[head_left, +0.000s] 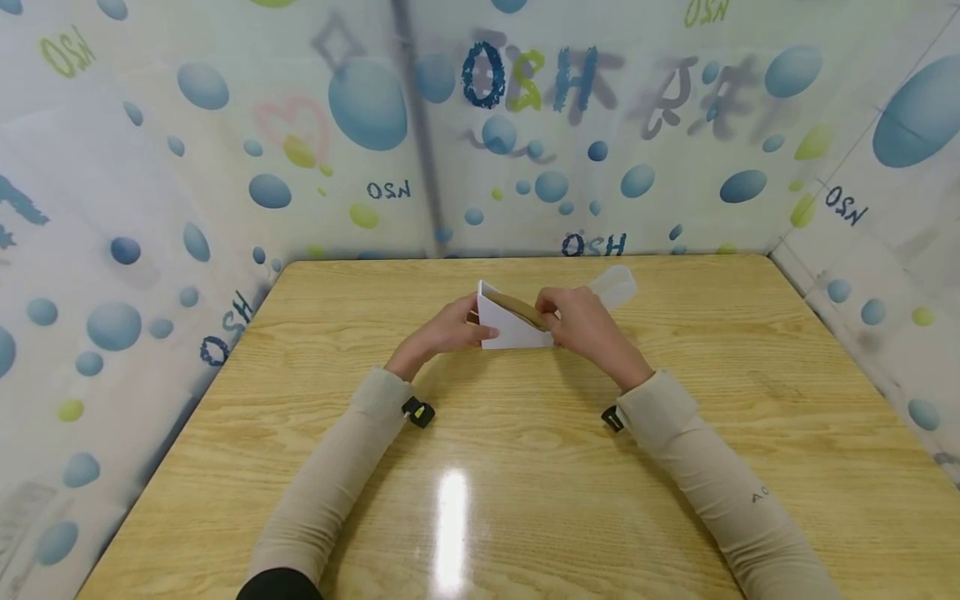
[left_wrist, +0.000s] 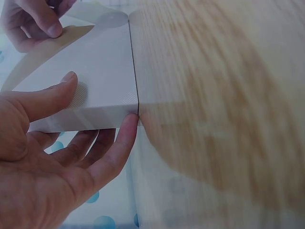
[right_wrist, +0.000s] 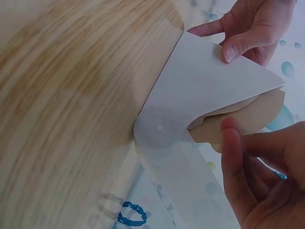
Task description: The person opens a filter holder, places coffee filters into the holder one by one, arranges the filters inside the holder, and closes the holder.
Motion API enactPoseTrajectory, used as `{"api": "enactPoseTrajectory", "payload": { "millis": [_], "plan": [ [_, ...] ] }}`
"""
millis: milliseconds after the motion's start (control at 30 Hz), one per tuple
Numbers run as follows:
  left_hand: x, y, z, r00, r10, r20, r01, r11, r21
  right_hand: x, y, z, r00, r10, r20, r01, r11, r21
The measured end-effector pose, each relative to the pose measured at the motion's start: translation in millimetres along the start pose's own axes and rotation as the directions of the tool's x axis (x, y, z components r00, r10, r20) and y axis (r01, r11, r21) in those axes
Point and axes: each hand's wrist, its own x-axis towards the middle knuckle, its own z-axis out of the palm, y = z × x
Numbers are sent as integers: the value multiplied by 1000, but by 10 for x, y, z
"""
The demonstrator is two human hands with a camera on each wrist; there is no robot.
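Note:
A white wedge-shaped holder (head_left: 504,328) stands on the table. Several brown paper sheets with a curved edge, resembling coffee filters (head_left: 516,308), stick out of its open top. My left hand (head_left: 448,327) grips the holder's left end, thumb on the near face and fingers around the end wall. With thumb and fingertips, my right hand (head_left: 587,323) pinches the brown paper at the holder's right end. A translucent lid (head_left: 617,287), swung open on a round pivot, extends right; the right wrist view shows this lid (right_wrist: 186,186) and the holder's white face (right_wrist: 205,71).
The wooden table (head_left: 525,467) extends around both arms, with a light reflection near its front. Behind it and at the sides hang printed sheets (head_left: 480,167) with blue and green dots. Dark wrist straps (head_left: 418,412) show at the cuffs.

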Motion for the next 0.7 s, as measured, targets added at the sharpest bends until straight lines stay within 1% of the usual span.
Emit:
{"api": "enactPoseTrajectory", "payload": {
  "millis": [200, 333, 533, 700],
  "plan": [
    [-11, 11, 1, 1000, -5, -3, 5, 1000, -4, 6, 15, 31, 1000, -16, -3, 16, 1000, -2],
    [-14, 7, 1, 1000, 7, 0, -7, 1000, -5, 8, 16, 44, 1000, -3, 13, 4, 1000, -17],
    [-15, 5, -1, 1000, 10, 0, -10, 1000, 0, 18, 14, 66, 999, 23, 43, -22, 999, -34],
    [-11, -3, -7, 1000, 14, 1, -14, 1000, 7, 37, 24, 88, 998, 23, 58, -21, 999, -39]
  ]
}}
